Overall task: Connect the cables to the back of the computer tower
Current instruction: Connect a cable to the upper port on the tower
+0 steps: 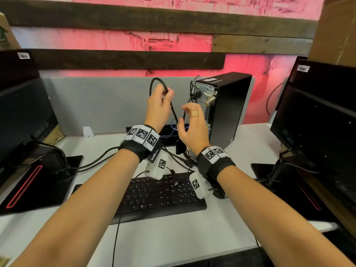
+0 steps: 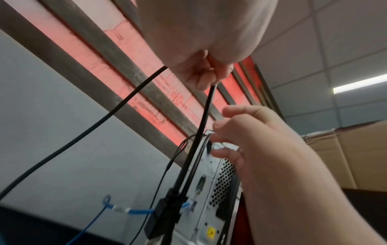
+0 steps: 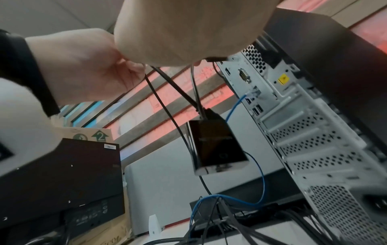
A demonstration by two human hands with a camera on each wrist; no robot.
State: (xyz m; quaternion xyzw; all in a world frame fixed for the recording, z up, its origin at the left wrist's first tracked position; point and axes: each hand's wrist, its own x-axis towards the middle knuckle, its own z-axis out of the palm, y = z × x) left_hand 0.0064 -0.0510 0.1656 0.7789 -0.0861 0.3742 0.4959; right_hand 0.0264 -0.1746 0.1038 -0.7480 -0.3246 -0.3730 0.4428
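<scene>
The black computer tower (image 1: 229, 105) stands on the desk with its metal back panel (image 1: 205, 97) facing me. My left hand (image 1: 166, 94) is raised left of it and pinches a looped black cable (image 1: 154, 83), whose strands hang down (image 2: 204, 116). From them dangles a black adapter box (image 3: 215, 145). My right hand (image 1: 183, 115) hovers between the cable and the panel with fingers loosely spread, gripping nothing that I can see. A blue network cable (image 3: 235, 107) is plugged into the panel (image 3: 293, 119). Other black plugs sit near the panel's top.
A black keyboard (image 1: 154, 195) lies under my wrists amid loose cables. Monitors stand at the left (image 1: 21, 105) and right (image 1: 316, 120). A grey divider (image 1: 96, 105) runs behind the desk. Cardboard boxes sit at the far corners.
</scene>
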